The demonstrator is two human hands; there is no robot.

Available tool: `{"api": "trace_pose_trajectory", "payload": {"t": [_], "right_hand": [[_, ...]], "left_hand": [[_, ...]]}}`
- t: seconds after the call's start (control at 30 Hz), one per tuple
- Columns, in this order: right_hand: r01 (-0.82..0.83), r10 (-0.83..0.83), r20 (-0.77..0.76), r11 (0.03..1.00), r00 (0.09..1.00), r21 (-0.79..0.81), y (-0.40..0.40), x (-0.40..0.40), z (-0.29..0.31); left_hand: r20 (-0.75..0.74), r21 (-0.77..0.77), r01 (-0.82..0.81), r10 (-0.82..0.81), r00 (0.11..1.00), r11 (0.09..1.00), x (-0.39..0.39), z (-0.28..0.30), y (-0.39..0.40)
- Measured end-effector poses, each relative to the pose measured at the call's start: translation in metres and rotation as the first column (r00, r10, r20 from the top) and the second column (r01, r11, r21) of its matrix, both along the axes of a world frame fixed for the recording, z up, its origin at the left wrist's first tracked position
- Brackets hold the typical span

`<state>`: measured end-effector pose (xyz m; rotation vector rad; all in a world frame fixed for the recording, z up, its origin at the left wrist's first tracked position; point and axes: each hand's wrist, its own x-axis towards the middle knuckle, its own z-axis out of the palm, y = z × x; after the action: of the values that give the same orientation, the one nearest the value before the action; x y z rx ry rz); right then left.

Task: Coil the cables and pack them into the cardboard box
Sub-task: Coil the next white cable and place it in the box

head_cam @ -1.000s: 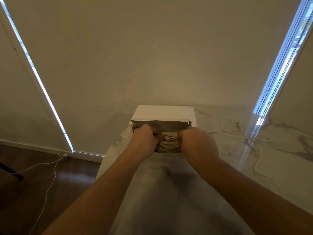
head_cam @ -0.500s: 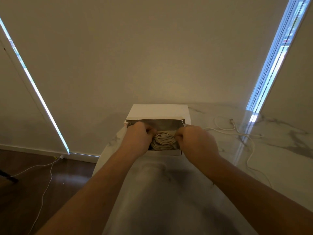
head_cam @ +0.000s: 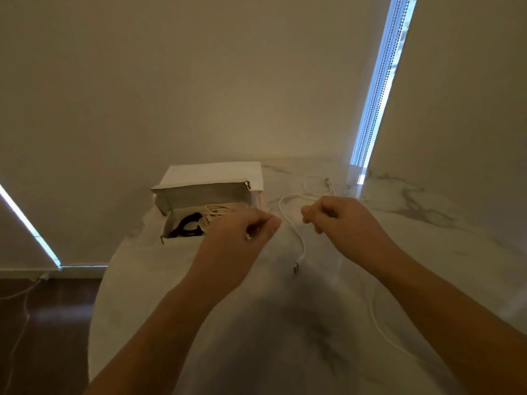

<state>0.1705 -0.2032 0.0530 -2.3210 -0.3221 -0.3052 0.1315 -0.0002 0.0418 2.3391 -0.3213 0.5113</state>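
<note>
Head view: white cable [head_cam: 296, 232] just right of cardboard box [head_cam: 199, 195], long axis running toward viewer, plug end nearest. Right hand [head_cam: 339, 220] closer, fingers curled, hold unclear; left hand [head_cam: 251, 229] curled before box, seemingly pinching something small.

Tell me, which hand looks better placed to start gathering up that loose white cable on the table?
The right hand, probably. It hovers directly over the loose white cable, fingers curled close to it, while the left hand sits nearer the cardboard box.
</note>
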Motion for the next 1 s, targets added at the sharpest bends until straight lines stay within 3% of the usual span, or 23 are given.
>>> {"api": "trace_pose_trajectory", "payload": {"t": [0.13,0.23,0.43,0.87,1.0], "right_hand": [[0.021,-0.027,-0.069,0.997,0.997,-0.080,-0.014,-0.008,-0.015],[-0.024,0.002,-0.093,0.972,0.996,-0.232,-0.009,-0.009,-0.031],[-0.133,0.080,-0.122,0.831,0.989,-0.541,-0.008,0.001,-0.044],[-0.156,0.199,0.047,0.876,0.979,-0.457,-0.024,0.004,-0.044],[-0.181,0.228,0.047,0.869,0.972,-0.461,-0.029,0.001,-0.040]], "left_hand": [[-0.038,0.000,0.026,-0.026,0.999,1.000,0.000,-0.013,-0.025],[-0.067,-0.029,0.019,-0.021,0.998,0.999,0.003,-0.020,-0.035],[-0.004,0.000,0.032,-0.032,0.999,0.999,0.011,-0.031,-0.039],[-0.138,0.151,0.042,-0.021,0.990,0.988,0.008,-0.034,-0.056],[-0.221,0.066,0.015,0.000,0.975,0.998,0.003,-0.031,-0.056]]}}
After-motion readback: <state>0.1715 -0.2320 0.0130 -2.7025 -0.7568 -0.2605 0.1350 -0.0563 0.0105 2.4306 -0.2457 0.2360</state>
